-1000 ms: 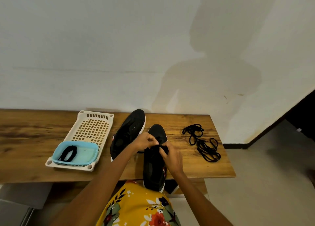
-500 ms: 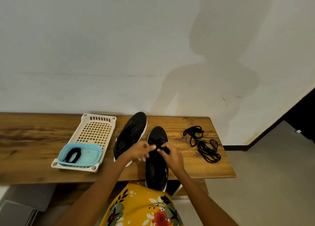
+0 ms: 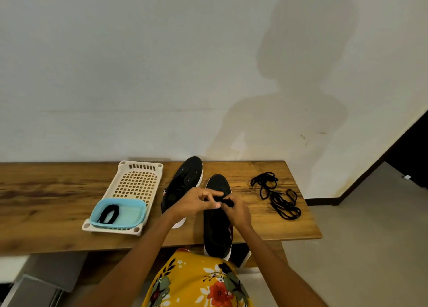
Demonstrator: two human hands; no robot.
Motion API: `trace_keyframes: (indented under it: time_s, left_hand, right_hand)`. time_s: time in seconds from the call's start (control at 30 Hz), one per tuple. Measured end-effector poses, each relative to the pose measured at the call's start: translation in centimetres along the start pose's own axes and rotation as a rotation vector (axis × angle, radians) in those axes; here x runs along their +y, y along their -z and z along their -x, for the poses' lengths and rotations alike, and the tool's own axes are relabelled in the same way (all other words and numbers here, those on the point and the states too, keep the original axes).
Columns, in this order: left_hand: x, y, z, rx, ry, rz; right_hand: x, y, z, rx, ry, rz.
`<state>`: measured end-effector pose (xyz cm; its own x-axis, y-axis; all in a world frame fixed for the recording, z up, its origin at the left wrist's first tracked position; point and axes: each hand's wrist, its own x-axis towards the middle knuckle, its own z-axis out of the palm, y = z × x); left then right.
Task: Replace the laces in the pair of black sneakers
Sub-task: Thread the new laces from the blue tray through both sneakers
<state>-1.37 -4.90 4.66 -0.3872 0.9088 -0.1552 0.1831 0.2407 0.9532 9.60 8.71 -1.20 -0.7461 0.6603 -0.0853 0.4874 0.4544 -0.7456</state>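
With its heel overhanging the tabletop [image 3: 254, 228] edge toward the person, near sneaker [image 3: 217, 223] sits in easy reach; left hand [image 3: 196, 203] and right hand [image 3: 236, 210] both pinch its black lace [image 3: 225, 202], likely threading eyelets; spare laces [image 3: 276, 196] lie well right.

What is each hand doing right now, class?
Left hand: fingers pinched at the lace over the near shoe.
Right hand: curled round the same lace.
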Motion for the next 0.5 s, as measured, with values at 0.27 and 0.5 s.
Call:
trace_keyframes:
  time_s: [0.27,0.5]
  left_hand:
    - [-1.1,-1.1,-2.7,-0.077,0.022,-0.340]
    - [-1.6,-1.3,-4.5,-0.001,-0.061,-0.533]
  right_hand:
    - [0.9,0.3,-0.7,-0.054,0.046,-0.076]
    - [1.8,0.5,-1.3,-0.149,0.111,-0.266]
